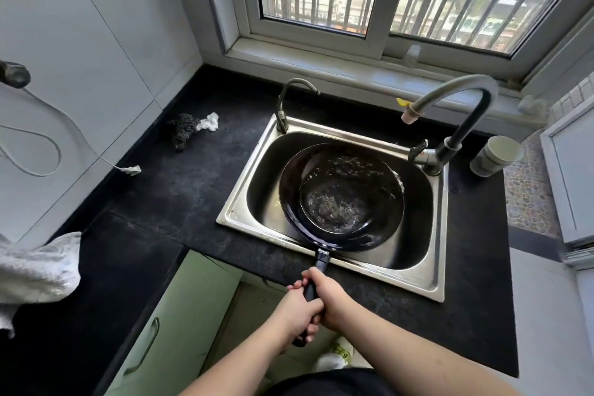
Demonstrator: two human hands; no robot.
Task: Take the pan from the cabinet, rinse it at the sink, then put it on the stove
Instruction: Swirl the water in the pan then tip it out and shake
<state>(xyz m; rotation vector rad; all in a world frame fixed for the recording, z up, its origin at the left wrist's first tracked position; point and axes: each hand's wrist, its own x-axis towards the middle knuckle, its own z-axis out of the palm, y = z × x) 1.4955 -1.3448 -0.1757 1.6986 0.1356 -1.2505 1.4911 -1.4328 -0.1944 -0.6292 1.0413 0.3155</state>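
Head view, looking down: the black counter wraps the steel sink, and the pan sits tilted in the basin, out past the fingers, with water pooled and rippling in it. Its handle runs back over the rim into both fists: the right hand is wrapped tight ahead, the left hand tight behind. Rinsing looks under way; next I'd expect tipping the water out, then a lift to the stove, which isn't in sight.
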